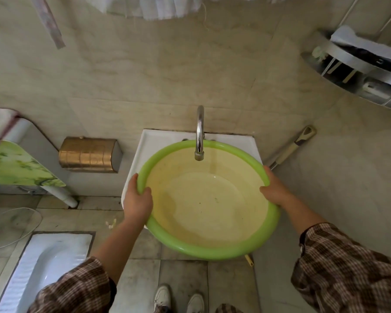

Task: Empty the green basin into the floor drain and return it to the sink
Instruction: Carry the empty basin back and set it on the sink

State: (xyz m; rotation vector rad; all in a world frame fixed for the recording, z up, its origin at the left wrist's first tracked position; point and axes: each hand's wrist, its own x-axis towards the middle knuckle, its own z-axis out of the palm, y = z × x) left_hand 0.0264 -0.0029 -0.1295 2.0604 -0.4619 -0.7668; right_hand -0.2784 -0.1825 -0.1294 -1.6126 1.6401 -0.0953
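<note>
While the view looks down into a small tiled bathroom, the walls (190,71) show as pale beige marble-patterned tiles and the floor (185,276) as larger, duller tiles with dark grout lines and scuffs. A white ceramic sink (149,145), roughly square with rounded corners, is fixed to the wall, and a curved chrome faucet (199,132) arches over it. The green basin (210,199), round, smooth plastic with a thick lime rim and a pale yellow inside holding shallow water, sits over the sink, its far edge under the faucet's spout and its near edge overhanging the floor. The left hand (137,199) grips the left rim, thumb inside, fingers curled under the outside. The right hand (274,188) grips the right rim likewise, closed on the edge. Both sleeves are brown checked fabric. On the wall to the left hangs a ribbed bronze-coloured tissue box (89,154); lower left lies a white squat toilet (43,267) set into the floor. A metal corner shelf (357,66) is mounted at upper right, and a grey-and-cream tool handle (291,147) leans by the sink. White shoes (178,299) stand below.
</note>
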